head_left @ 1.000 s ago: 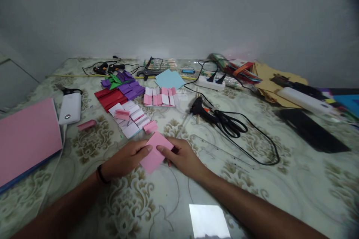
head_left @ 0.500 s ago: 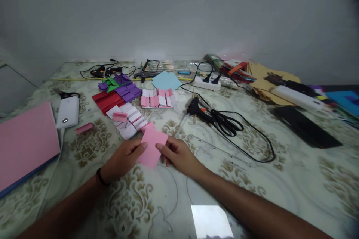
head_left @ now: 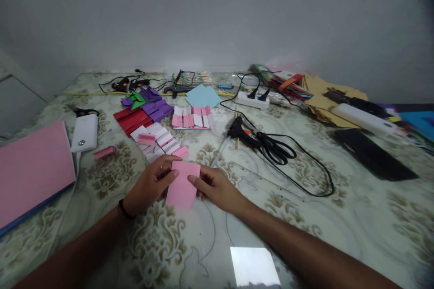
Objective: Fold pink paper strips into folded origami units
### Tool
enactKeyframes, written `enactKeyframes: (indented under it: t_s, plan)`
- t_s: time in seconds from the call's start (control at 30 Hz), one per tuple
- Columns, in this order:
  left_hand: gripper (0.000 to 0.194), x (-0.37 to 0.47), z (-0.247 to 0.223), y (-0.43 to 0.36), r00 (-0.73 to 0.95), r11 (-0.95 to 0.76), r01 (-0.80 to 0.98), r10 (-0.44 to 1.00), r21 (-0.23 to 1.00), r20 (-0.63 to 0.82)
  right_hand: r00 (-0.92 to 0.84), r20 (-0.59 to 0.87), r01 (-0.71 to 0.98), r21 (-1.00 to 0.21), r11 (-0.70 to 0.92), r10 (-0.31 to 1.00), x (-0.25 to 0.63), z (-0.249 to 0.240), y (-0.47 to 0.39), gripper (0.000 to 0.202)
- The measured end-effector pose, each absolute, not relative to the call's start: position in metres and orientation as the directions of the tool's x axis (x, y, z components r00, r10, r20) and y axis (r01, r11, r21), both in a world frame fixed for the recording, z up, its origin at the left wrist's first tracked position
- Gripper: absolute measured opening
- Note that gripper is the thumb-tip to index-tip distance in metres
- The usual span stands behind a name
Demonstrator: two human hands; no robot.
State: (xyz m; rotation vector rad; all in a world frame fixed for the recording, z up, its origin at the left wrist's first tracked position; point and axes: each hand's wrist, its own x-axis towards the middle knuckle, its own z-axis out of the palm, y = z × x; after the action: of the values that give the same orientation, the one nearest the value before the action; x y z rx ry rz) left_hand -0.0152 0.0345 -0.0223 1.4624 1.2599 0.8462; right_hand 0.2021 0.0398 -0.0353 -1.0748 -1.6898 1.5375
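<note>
A flat pink sheet of paper (head_left: 183,189) is held between my two hands above the table. My left hand (head_left: 149,184) pinches its left edge, thumb on top and the forefinger reaching along the far edge. On the right edge, my right hand (head_left: 217,187) grips it with the thumb on top and fingers underneath. Just beyond lie folded white and pink paper pieces (head_left: 162,140), with a row of pink and white folded pieces (head_left: 192,118) farther back. A small folded pink piece (head_left: 104,152) rests to the left.
A black glue gun (head_left: 242,131) with a coiled cord lies right of centre, near a white power strip (head_left: 252,100). Pink sheets (head_left: 34,171), a white power bank (head_left: 84,132) and scissors (head_left: 84,111) are at left. A black phone-like slab (head_left: 375,153) lies at right.
The pink paper has turned to stand straighter in my hands. My left forefinger has stretched out along its far edge. The whole view has shifted slightly.
</note>
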Motion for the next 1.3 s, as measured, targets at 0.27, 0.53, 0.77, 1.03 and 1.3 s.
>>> enactKeyframes:
  t_s: [0.27, 0.53, 0.77, 1.03, 1.3]
  plan:
    - [0.037, -0.0145, -0.0228, 0.0356, 0.249, 0.012, 0.271, 0.965, 0.962, -0.082, -0.49, -0.092, 0.139, -0.99, -0.027, 0.867, 0.2025, -0.0365, 0.0407, 0.042]
    - [0.035, -0.0136, -0.0224, 0.035, 0.279, 0.048, 0.204, 0.955, 0.978, -0.105, -0.498, -0.09, 0.076, -0.995, -0.06, 0.862, 0.2019, -0.035, 0.0419, 0.037]
    - [0.04, -0.0139, -0.0231, 0.0362, 0.281, 0.056, 0.233, 0.952, 0.971, -0.122, -0.473, -0.098, 0.082, -0.994, -0.067, 0.875, 0.2029, -0.037, 0.042, 0.036]
    - [0.042, -0.0131, -0.0262, 0.0366, 0.302, 0.054, 0.245, 0.945, 0.968, -0.129, -0.388, -0.131, 0.108, -0.99, -0.096, 0.912, 0.2024, -0.0401, 0.0413, 0.033]
    - [0.04, -0.0136, -0.022, 0.0378, 0.262, 0.085, 0.202, 0.955, 0.976, -0.137, -0.411, -0.093, -0.072, -0.988, -0.134, 0.907, 0.2028, -0.0421, 0.0413, 0.04]
